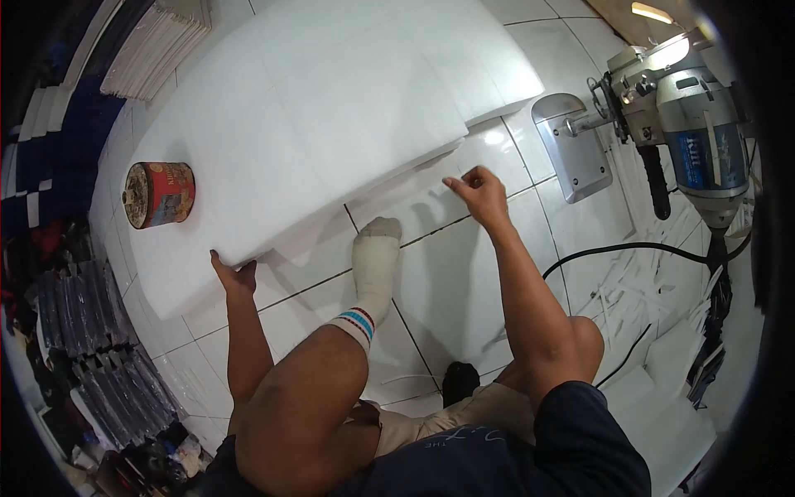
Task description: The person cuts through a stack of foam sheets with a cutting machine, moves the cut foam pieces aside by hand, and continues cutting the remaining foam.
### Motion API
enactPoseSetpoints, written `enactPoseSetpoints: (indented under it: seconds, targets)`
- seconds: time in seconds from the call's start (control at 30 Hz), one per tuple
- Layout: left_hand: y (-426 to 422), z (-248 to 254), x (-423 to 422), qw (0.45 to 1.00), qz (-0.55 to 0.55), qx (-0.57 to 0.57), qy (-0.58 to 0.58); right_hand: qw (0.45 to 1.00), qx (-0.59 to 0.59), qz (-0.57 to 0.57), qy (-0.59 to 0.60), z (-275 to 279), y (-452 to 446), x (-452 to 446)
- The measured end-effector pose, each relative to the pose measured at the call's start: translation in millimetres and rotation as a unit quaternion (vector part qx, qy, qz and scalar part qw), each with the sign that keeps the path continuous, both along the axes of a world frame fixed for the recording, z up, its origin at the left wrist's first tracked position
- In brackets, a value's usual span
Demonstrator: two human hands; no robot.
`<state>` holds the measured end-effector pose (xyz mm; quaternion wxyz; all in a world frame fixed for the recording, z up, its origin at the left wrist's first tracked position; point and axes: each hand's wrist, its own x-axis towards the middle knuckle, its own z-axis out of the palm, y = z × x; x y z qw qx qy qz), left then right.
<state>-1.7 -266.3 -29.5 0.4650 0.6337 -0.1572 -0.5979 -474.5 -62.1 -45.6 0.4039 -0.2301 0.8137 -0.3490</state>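
Observation:
A thick stack of white sheet material (306, 99) lies across the tiled floor in front of me. My left hand (238, 275) is at its near edge, thumb and fingers around the edge of the stack. My right hand (480, 195) is raised over the tiles, just off the near edge of the stack, with its fingers curled and pinched together; whether anything small is between them cannot be made out. A red tin (171, 193) rests on the left end of the white stack.
A cutting machine (704, 149) with a metal base plate (575, 149) stands at the right, its black cable (625, 247) curving nearby. White scraps (662, 290) litter the floor there. Plastic-wrapped dark bundles (108, 398) line the left side, below stacked pale sheets (157, 50).

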Motion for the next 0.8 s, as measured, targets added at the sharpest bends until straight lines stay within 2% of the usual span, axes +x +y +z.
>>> enactPoseSetpoints:
  seconds: [0.03, 0.07, 0.2, 0.27, 0.33, 0.37, 0.4, 0.47, 0.53, 0.6, 0.63, 0.67, 0.7, 0.73, 0.77, 0.8]
  targets:
    - [1.8, 0.5, -0.1, 1.0, 0.0, 0.002, -0.001, 0.988, -0.096, -0.044, 0.116, 1.3, -2.6, 1.8]
    - [2.2, 1.0, -1.3, 1.0, -0.001, -0.008, 0.005, 0.951, -0.19, -0.087, 0.23, 2.3, -6.5, 2.6]
    - [-2.6, -3.6, 1.6, 1.0, 0.013, 0.0, 0.007, 0.964, -0.176, -0.133, 0.151, -9.6, -37.6, -6.9]
    - [-0.2, 1.7, -2.6, 1.0, 0.015, -0.002, 0.007, 0.957, -0.173, -0.134, 0.189, -6.8, -35.7, 4.6]
    - [1.2, 6.4, -5.9, 1.0, 0.013, 0.001, 0.014, 0.968, -0.161, -0.138, 0.131, -9.0, -22.6, 15.0]
    - [2.0, 7.5, -6.6, 1.0, 0.008, 0.001, 0.01, 0.969, -0.154, -0.114, 0.156, -12.6, -14.9, 24.5]
    - [2.9, 8.0, -8.0, 1.0, 0.004, 0.001, 0.007, 0.968, -0.186, -0.109, 0.131, -18.2, -8.3, 31.3]
    - [2.4, 2.5, 0.6, 0.999, 0.013, 0.031, 0.007, 0.983, -0.14, -0.045, 0.11, -22.1, 3.3, 32.1]
    - [9.2, 9.5, -0.5, 0.998, 0.019, 0.059, 0.008, 0.984, -0.132, -0.049, 0.111, -19.1, 8.5, 26.2]
    - [39.0, 34.6, -21.2, 0.981, 0.098, 0.135, -0.105, 0.984, -0.124, -0.054, 0.116, -11.8, 8.2, 17.1]
    - [48.8, 35.5, -22.0, 0.982, 0.09, 0.132, -0.102, 0.973, -0.142, -0.08, 0.165, -9.3, 4.9, 10.8]
    - [59.4, 36.9, -21.6, 0.969, 0.021, 0.031, -0.244, 0.958, -0.157, -0.108, 0.213, -8.7, 3.3, 4.9]
    - [65.6, 36.3, -22.4, 0.922, -0.05, -0.07, -0.378, 0.957, -0.152, -0.118, 0.215, -9.4, 0.3, 0.7]
    - [62.5, 42.2, -35.0, 0.922, -0.057, -0.071, -0.378, 0.958, -0.164, -0.091, 0.217, -12.6, -8.5, -4.6]
    - [50.3, 55.9, -58.0, 0.867, -0.121, -0.21, -0.435, 0.957, -0.179, -0.061, 0.22, -13.7, -21.5, -10.2]
    - [34.0, 68.3, -83.6, 0.787, -0.179, -0.345, -0.479, 0.954, -0.196, -0.03, 0.224, -11.7, -31.8, -12.7]
